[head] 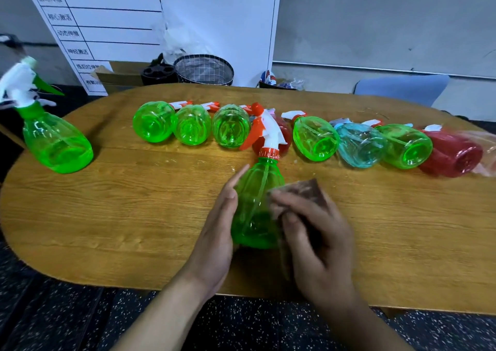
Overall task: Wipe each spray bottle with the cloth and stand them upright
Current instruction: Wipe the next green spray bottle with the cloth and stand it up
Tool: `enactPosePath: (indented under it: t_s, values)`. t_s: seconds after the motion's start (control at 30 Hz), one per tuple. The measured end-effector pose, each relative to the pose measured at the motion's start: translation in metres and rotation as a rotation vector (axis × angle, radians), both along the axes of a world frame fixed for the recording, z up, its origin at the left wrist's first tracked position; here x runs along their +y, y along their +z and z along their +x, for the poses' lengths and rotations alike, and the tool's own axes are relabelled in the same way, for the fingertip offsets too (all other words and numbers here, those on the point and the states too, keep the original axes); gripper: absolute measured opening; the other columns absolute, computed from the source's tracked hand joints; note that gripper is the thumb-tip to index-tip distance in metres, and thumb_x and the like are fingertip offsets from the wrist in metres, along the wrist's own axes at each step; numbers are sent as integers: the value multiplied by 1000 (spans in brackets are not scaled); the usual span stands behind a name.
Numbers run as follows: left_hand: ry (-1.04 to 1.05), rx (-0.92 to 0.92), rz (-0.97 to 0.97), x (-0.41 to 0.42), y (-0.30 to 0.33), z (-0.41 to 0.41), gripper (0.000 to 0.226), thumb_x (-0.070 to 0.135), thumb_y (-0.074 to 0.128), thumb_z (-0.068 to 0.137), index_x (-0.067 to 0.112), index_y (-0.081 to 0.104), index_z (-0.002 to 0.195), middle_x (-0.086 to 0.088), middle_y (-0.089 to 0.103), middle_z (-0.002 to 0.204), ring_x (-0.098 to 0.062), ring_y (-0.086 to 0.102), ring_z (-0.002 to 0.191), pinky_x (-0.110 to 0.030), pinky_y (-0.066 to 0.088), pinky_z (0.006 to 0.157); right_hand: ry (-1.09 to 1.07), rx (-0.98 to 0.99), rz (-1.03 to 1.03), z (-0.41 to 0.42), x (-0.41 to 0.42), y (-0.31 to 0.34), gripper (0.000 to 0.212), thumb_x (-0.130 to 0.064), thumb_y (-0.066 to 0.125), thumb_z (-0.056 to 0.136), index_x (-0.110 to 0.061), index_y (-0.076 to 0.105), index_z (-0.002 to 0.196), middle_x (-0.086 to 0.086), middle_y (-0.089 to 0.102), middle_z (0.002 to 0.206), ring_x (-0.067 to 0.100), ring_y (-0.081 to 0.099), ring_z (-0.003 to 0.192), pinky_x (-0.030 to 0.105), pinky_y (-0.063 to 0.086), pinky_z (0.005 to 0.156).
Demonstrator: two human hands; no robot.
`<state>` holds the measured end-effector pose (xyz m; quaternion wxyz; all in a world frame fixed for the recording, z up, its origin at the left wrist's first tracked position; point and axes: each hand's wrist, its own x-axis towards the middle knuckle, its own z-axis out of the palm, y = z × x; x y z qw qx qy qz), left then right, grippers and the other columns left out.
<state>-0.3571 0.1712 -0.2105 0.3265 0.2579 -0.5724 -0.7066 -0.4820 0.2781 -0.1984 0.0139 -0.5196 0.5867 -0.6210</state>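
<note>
A green spray bottle with an orange-and-white trigger head (257,200) stands upright near the table's front middle. My left hand (217,232) lies flat against its left side, fingers straight. My right hand (316,243) presses a brown cloth (308,192) against the bottle's right side, fingers curled over the cloth. Another green bottle with a green-and-white head (53,138) stands upright at the far left. Several bottles lie on their sides in a row across the back: green ones (154,121), a light blue one (359,145) and a red one (451,153).
The oval wooden table (134,216) carries everything. Behind it stand a white board with printed text (107,28), a wire basket (204,68), a cardboard box (120,75) and a blue chair back (402,87). Speckled dark floor lies below the front edge.
</note>
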Motion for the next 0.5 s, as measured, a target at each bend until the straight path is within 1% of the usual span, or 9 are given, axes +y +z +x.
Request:
enactPosePath:
  t_s: [0.07, 0.1, 0.13, 0.2, 0.27, 0.33, 0.4, 0.47, 0.5]
  values:
    - [-19, 5, 44, -2, -2, 2, 42, 58, 38, 111, 54, 52, 150, 9, 52, 161, -18, 51, 148, -51, 51, 114, -39, -194, -20, -6, -4, 2, 26, -9, 59, 100, -21, 76, 117, -1, 75, 117, 15, 70, 111, 22, 50, 92]
    - [-23, 13, 64, -2, -2, 2, 40, 56, 36, 113, 55, 53, 149, 11, 52, 161, -17, 52, 148, -48, 54, 109, -51, -267, -19, -8, -7, 2, 27, -8, 57, 100, -21, 75, 116, -6, 75, 116, 13, 69, 113, 20, 49, 94]
    - [-25, 18, 74, -2, -3, 3, 40, 53, 34, 113, 56, 54, 148, 13, 51, 162, -17, 52, 148, -48, 55, 109, -53, -318, -15, -8, -9, 2, 28, -7, 56, 100, -20, 74, 115, -9, 75, 115, 11, 68, 114, 18, 47, 96]
    - [-26, 19, 66, -1, -2, 2, 43, 48, 32, 112, 55, 54, 147, 15, 50, 162, -16, 50, 149, -50, 54, 111, -35, -377, -10, -7, -12, -1, 26, -8, 53, 101, -17, 70, 118, -9, 72, 116, 11, 66, 115, 19, 46, 98]
    - [-3, 26, 56, 1, -1, 1, 45, 47, 31, 111, 52, 55, 149, 17, 54, 158, -13, 54, 145, -43, 57, 107, -21, -410, -20, -5, -14, -4, 24, -10, 51, 103, -17, 66, 121, -7, 69, 118, 15, 64, 117, 24, 47, 100]
    - [2, 22, 39, 3, 0, 2, 47, 53, 30, 109, 52, 54, 149, 19, 56, 155, -9, 56, 142, -38, 59, 103, -21, -423, -12, -4, -15, -6, 23, -12, 51, 104, -18, 64, 122, -6, 68, 120, 19, 64, 120, 28, 47, 102]
    - [-33, 6, -7, 4, 1, 3, 50, 68, 30, 106, 56, 49, 151, 19, 52, 159, -10, 52, 146, -45, 54, 112, -22, -407, 3, -3, -14, -6, 23, -11, 51, 104, -20, 63, 121, -10, 68, 119, 12, 63, 118, 22, 46, 100]
    - [-53, -20, -59, 4, 4, 3, 60, 81, 41, 96, 61, 44, 152, 21, 43, 165, -14, 41, 155, -59, 40, 122, -17, -373, 17, -2, -13, -4, 23, -10, 51, 104, -20, 64, 120, -16, 67, 116, 5, 63, 115, 16, 45, 98]
    - [-60, -35, -88, 4, 5, 3, 65, 85, 46, 92, 63, 42, 153, 23, 38, 168, -15, 34, 158, -63, 33, 125, -15, -357, 15, -3, -13, -2, 23, -9, 52, 104, -19, 65, 120, -16, 68, 116, 6, 63, 115, 17, 45, 98]
